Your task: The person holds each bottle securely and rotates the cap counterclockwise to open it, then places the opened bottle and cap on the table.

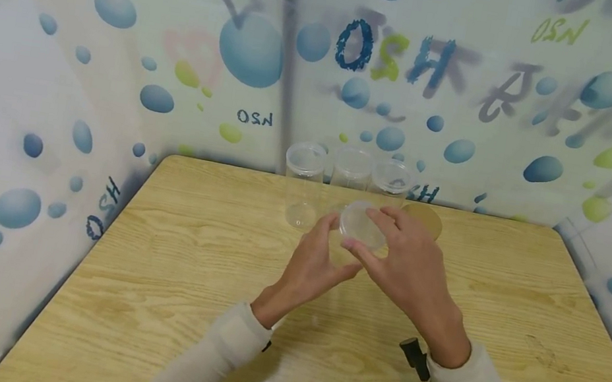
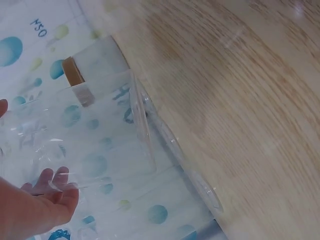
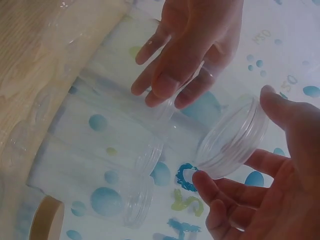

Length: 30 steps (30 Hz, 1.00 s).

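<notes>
My right hand [image 1: 415, 262] pinches a round clear plastic lid [image 1: 362, 223] by its rim, thumb on one side and fingers on the other. The lid [image 3: 234, 137] is tilted in the right wrist view, close to the left hand. Thumb and fingers of my left hand [image 1: 309, 265] curl round a clear plastic jar [image 2: 112, 127], whose base faces the tabletop in the left wrist view. Through the jar's see-through wall the left fingertips [image 2: 60, 175] show. In the head view the hands and lid hide most of this jar.
Three clear lidded jars [image 1: 304, 184] stand in a row at the back of the wooden table [image 1: 180, 264], near the printed wall cloth [image 1: 184, 51]. To their right is a container with a brown lid [image 1: 424, 222], partly behind the right hand.
</notes>
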### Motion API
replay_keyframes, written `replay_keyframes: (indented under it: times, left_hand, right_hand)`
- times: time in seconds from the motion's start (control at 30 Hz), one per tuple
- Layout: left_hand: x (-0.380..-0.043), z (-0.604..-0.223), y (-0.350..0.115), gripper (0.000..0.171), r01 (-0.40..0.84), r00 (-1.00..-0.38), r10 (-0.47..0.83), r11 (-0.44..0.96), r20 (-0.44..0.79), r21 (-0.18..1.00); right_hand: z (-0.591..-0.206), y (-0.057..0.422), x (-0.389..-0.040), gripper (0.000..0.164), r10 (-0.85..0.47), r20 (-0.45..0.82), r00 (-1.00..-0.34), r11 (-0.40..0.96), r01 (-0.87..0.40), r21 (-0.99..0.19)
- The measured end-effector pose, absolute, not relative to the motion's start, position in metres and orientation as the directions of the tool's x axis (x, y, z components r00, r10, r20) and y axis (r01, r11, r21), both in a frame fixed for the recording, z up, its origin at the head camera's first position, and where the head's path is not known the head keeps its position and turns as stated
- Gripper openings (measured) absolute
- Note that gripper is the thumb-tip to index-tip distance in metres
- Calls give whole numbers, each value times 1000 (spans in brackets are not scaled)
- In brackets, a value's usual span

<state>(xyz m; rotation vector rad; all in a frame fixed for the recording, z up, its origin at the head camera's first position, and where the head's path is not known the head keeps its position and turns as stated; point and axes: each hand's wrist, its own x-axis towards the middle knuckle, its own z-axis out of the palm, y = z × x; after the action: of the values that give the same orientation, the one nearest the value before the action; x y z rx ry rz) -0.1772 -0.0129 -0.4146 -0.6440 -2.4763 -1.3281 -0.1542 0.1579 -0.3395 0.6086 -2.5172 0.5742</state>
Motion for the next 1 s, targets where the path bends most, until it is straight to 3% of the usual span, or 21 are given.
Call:
replay_keyframes:
  times: [0.43, 0.7, 1.0]
  left_hand:
    - [-177, -415, -15, 83, 472, -881, 281, 491, 380, 732]
    - [-175, -415, -17, 84, 486, -874, 289, 479, 391, 731]
    - [-175, -412, -21, 84, 460, -885, 300, 456, 355, 762]
  right_hand:
    - [-338, 158, -156, 51, -350, 427, -834, 766, -517, -382]
    - [-338, 161, -159, 51, -423, 446, -789, 709, -595, -379]
    - [-336, 169, -162, 56, -535, 375, -757, 635, -653, -412]
